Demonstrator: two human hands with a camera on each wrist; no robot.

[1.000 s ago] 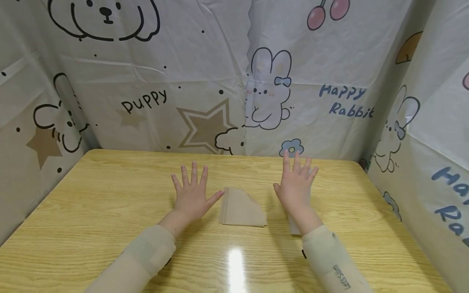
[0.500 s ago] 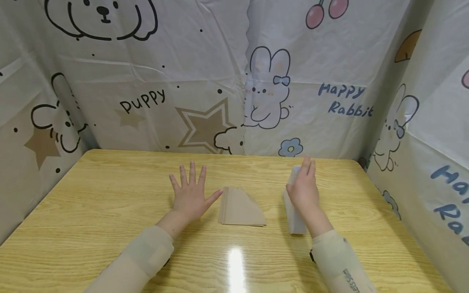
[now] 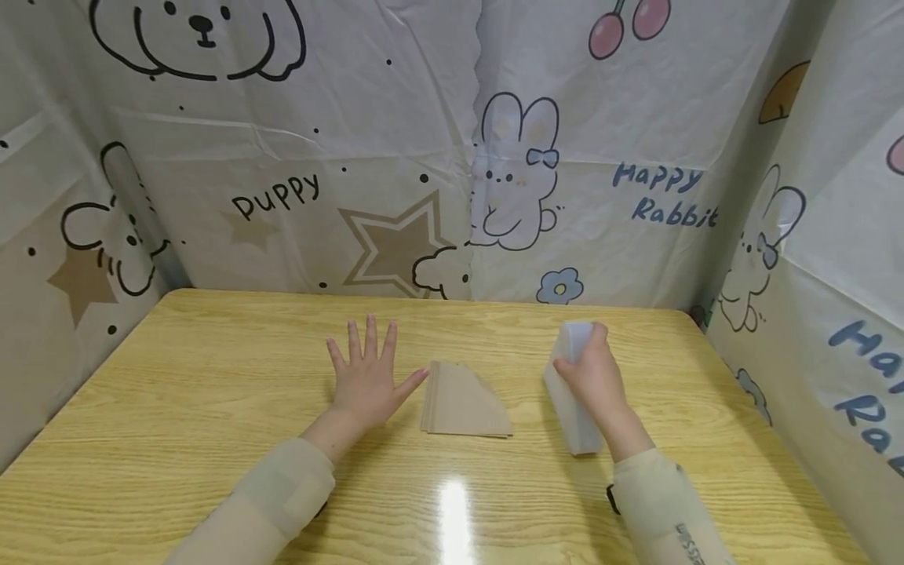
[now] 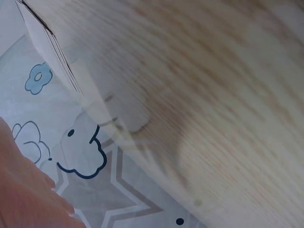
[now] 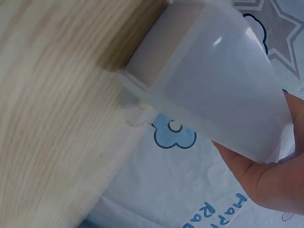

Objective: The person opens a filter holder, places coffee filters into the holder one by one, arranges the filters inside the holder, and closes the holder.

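Note:
A stack of brown cone coffee filters [image 3: 466, 404] lies flat on the wooden table, its layered edges also visible in the left wrist view [image 4: 53, 54]. To its left is my left hand [image 3: 363, 388], fingers spread wide, the thumb tip right at the stack's upper left corner. My right hand [image 3: 599, 380] grips a frosted white plastic box [image 3: 565, 392] from its right side, thumb over the top. In the right wrist view the translucent box [image 5: 213, 80] is tilted, with the thumb and fingers round one end.
The wooden table [image 3: 233, 361] has a bright light reflection [image 3: 455, 510] near its front. Behind it and at both sides hangs a white curtain [image 3: 395, 118] printed with cartoon animals, stars and lettering.
My right hand has gone from spread fingers over the box to gripping it. The box has turned and tilted slightly, shifting right at its near end. My left hand stays nearly still.

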